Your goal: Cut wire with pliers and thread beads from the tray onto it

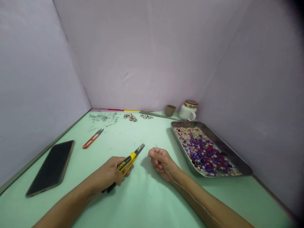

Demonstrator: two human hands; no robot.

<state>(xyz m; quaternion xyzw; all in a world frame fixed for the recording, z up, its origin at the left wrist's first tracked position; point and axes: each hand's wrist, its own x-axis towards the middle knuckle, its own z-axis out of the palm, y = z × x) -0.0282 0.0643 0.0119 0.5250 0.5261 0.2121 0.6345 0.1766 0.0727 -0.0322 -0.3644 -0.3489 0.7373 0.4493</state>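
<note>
My left hand [111, 174] is closed round the yellow-and-black handles of a pair of pliers [130, 159], whose grey jaws point up and right toward my right hand. My right hand [161, 161] is pinched on a thin wire [182, 188], which trails back along my right forearm; a short end sticks out between fingers and plier jaws. Both hands hover just above the pale green table [147, 202], a few centimetres apart.
A metal tray [237, 161] of several purple, red and white beads lies at the right. A black phone [51, 167] lies at the left, orange thread snips [92, 138] beyond it. Cut wire bits [103, 117], bead clusters [130, 117], a brown cup [170, 110] and a lidded white mug [188, 110] stand by the back wall.
</note>
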